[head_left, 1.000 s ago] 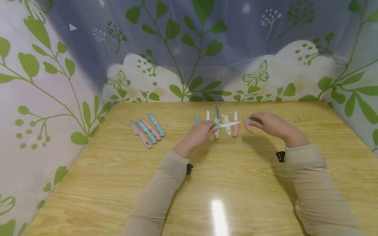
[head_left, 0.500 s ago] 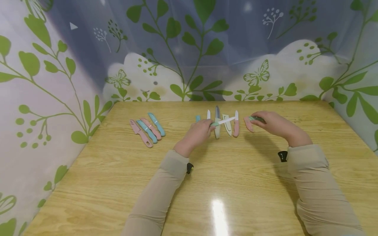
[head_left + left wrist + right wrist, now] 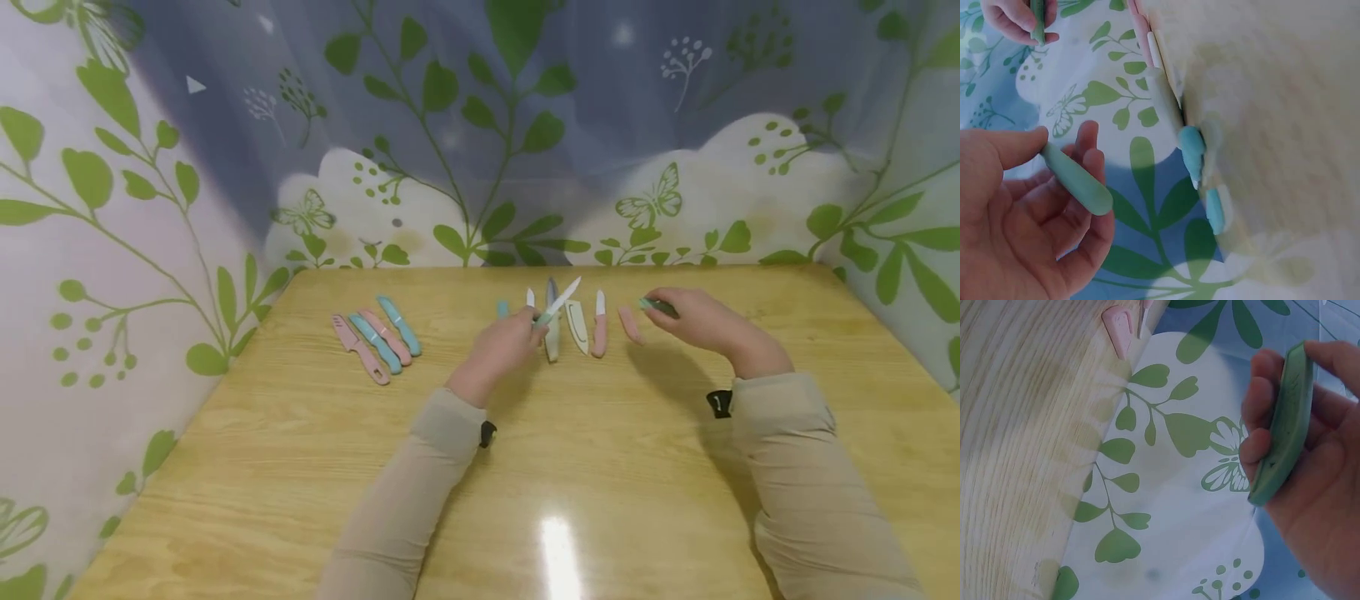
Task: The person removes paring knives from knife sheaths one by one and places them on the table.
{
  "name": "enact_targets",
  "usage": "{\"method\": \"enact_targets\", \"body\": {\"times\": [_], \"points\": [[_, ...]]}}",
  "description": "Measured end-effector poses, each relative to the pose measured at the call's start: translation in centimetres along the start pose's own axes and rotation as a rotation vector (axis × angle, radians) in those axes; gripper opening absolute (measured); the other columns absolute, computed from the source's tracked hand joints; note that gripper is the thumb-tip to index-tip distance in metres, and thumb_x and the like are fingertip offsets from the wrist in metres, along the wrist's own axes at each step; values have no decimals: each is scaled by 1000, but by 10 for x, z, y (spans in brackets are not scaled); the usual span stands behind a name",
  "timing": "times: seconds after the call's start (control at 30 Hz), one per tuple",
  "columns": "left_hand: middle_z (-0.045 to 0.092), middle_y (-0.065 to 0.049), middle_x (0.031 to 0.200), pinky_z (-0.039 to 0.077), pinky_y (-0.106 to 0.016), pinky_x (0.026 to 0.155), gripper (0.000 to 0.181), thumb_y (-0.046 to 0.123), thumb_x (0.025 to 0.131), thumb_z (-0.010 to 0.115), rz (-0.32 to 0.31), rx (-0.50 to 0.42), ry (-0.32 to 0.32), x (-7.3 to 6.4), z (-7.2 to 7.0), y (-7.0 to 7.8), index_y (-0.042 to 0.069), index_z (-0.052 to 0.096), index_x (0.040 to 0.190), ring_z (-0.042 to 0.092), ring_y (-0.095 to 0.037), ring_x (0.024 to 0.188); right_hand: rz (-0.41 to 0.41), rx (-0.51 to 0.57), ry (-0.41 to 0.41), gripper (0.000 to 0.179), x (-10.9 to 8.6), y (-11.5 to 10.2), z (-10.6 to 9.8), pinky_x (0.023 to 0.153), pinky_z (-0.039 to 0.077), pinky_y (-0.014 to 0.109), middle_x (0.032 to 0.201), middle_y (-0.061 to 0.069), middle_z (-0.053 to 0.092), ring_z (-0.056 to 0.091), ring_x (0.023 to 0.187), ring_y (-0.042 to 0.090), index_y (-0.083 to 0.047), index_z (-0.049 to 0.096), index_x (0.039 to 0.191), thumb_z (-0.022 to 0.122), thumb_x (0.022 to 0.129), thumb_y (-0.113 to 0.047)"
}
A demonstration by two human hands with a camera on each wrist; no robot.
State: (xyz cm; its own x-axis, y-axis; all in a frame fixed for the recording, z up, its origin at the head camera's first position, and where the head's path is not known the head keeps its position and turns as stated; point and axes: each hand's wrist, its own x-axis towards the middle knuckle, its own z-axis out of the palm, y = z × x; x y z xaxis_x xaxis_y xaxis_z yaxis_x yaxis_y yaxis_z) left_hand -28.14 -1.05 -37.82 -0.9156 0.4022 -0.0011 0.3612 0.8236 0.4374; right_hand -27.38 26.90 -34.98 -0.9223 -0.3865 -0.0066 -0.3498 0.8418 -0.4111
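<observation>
Head view shows that a small knife [image 3: 563,299] with a green handle is held by the left hand [image 3: 502,346] above the table [image 3: 480,483], and its white blade is pointed obliquely to the far right. In this view, a knife with a dark grey blade [image 3: 552,342] is crossed by the white blade; whether the two are touched by each other cannot be told. From the left wrist camera it can be seen that the handle is pinched between thumb and fingers, so the left grip is closed on it. By the right hand [image 3: 697,321] a green sheath [image 3: 1285,428] is grasped, with the thumb placed at one end and the fingers along its side. Knife and sheath are kept apart from each other.

Under and near the hands, several things are laid in a row: a blue sheath [image 3: 502,309], a white blade [image 3: 531,297] whose lower part is hidden by the left hand, the grey-bladed knife, a cream sheath [image 3: 577,327], a pink-handled knife [image 3: 600,329] and a pink sheath [image 3: 632,325]. Farther to the left, four knives [image 3: 378,337] in pink and blue are placed side by side, at a slant. Behind the table a leaf-patterned cloth [image 3: 420,200] is hung.
</observation>
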Motion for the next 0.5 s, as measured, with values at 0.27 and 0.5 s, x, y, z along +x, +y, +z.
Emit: {"method": "enact_targets", "body": {"times": [0.27,0.5], "points": [[62,-2,86,39,-23,50,33,39,103,44,-87,61,35,18,2,30,11,61,112,52,-12,63,137,16,-1,57,-1,10,-6,91,44,59,126,34,53,53,114,48,10,42,136,38,105,-37],[58,1,72,39,-20,46,31,38,100,52,-81,-36,8,42,7,58,10,63,90,50,-9,55,218,-3,6,63,6,27,-17,90,43,60,129,36,49,51,112,49,12,42,136,36,104,-42]]}}
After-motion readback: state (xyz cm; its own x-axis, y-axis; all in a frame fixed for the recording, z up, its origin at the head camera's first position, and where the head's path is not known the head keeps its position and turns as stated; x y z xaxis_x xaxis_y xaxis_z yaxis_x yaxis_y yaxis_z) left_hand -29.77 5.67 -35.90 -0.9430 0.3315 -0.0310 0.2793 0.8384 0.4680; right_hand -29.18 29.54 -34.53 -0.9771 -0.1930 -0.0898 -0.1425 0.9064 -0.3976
